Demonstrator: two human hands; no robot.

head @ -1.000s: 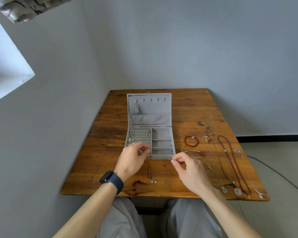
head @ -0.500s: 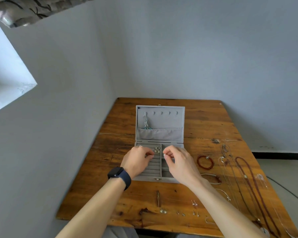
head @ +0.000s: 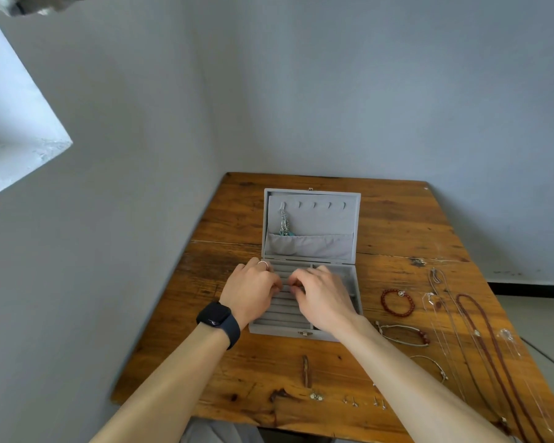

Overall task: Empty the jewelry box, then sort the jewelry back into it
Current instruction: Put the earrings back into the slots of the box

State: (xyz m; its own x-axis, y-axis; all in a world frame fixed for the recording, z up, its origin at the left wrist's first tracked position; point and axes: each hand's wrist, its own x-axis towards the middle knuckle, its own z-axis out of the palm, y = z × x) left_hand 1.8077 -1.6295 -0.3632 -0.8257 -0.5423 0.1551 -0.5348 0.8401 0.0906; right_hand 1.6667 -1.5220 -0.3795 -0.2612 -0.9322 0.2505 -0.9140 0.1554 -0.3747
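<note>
Grey jewelry box (head: 314, 219); left hand (head: 253, 290), right hand (head: 322, 298) inside; fingers (head: 301, 276) curled, hold unclear

The counter (head: 397, 219) is old wood, its amber varnish glossy in patches and rough at the knots and cracks. The jewelry box (head: 311, 219) is covered and lined in matt grey cloth, soft like velvet, with a small bright metal clasp (head: 304, 333) at the front. A shiny metal chain (head: 284, 223) hangs in the lid. The bead bracelet (head: 397, 302) is glossy red, perhaps glass or stone. The long necklace (head: 493, 346) is brown braided cord. The watch (head: 218, 316) has a matt dark strap.
</note>
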